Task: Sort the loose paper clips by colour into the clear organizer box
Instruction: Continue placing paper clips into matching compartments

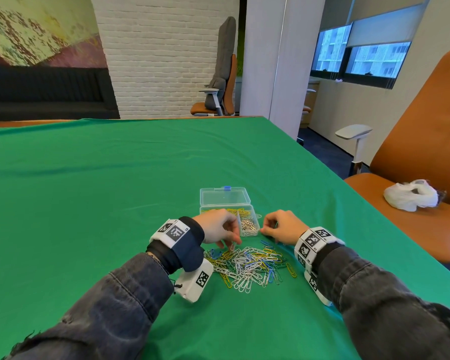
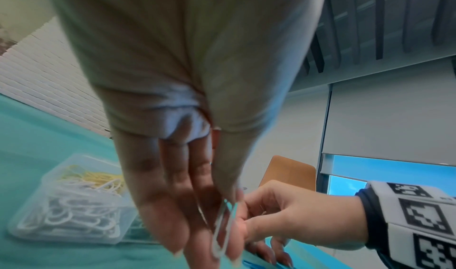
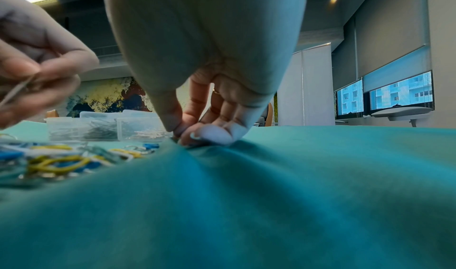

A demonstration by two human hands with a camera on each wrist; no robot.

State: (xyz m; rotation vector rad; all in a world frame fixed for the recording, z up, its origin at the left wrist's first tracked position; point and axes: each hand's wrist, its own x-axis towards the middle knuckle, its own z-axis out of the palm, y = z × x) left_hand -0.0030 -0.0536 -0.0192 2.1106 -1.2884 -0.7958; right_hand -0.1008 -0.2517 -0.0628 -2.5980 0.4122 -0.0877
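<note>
A person seated at a bench draped in green cloth (image 1: 115, 178) works through a heap of loose paper clips (image 1: 247, 266), which lies between the two forearms, just in front of the clear organizer box (image 1: 229, 216). The box stands open, its lid (image 1: 225, 196) tipped back, and two compartments already show sorted stock: yellow clips (image 2: 98, 175) in the far section and white or silver clips (image 2: 74, 214) in the nearer one. The left hand (image 1: 218, 229) hovers above the far-left edge of the heap, beside the box, its thumb and fingers pinching a single white clip (image 2: 223, 232) that hangs down from the fingertips. The right hand (image 1: 283, 226) is lowered to the cloth just right of the box, fingertips (image 3: 197, 134) bunched together and pressing into the fabric, which puckers around them; they appear to be closing on a small clip lying flat there, though its colour cannot be told for certain from these views. Judged from how things lie, the sort is under way but far from finished: the heap still holds a large mix of white, yellow, blue and green clips, and no blue or green clips can be made out in the box. An orange chair (image 1: 413, 165) stands to the right of the bench with a crumpled white plastic bag (image 1: 411, 194) on its seat.
</note>
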